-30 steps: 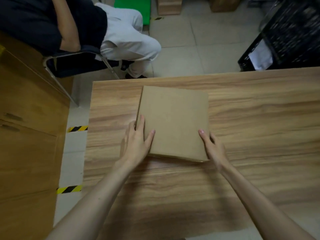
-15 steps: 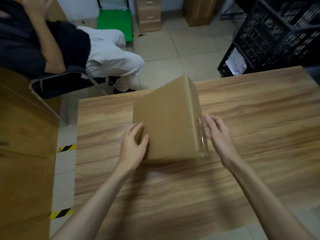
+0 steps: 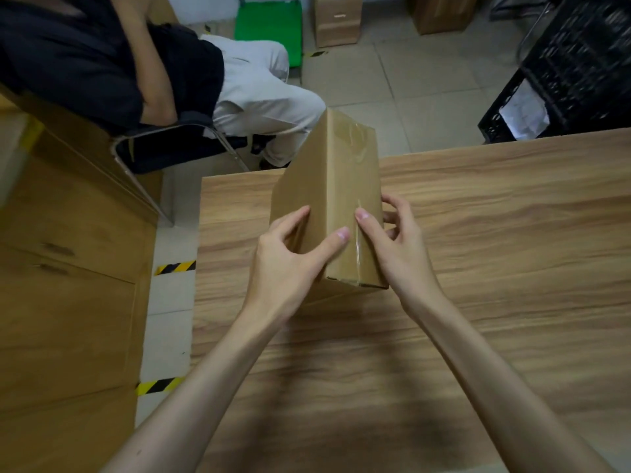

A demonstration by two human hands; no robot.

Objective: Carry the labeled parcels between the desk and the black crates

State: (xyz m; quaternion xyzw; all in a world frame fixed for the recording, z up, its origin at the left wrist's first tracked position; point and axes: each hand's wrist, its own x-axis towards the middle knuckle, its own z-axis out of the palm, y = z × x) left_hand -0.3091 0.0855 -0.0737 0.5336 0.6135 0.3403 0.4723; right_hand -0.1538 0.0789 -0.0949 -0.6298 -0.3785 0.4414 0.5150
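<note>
A plain brown cardboard parcel point(image 3: 336, 186), sealed with clear tape, is tipped up on edge over the wooden desk point(image 3: 495, 254). My left hand point(image 3: 290, 257) grips its left face, thumb across the near edge. My right hand point(image 3: 392, 244) grips its right side, thumb on the taped top face and fingers curled behind. No label shows on the faces turned toward me. Black crates point(image 3: 573, 63) stand stacked on the floor beyond the desk's far right; a white paper sheet point(image 3: 522, 114) shows in the lower one.
A seated person point(image 3: 143, 63) on a chair point(image 3: 170, 145) is at the far left beyond the desk. A wooden cabinet point(image 3: 68, 302) runs along the left. A green cart point(image 3: 269, 25) and wooden drawer units point(image 3: 336, 18) stand on the tiled floor.
The parcel lay flat on the desk a second ago. Both hands have since tipped it up onto its edge and raised it, and my grip has closed around its sides.
</note>
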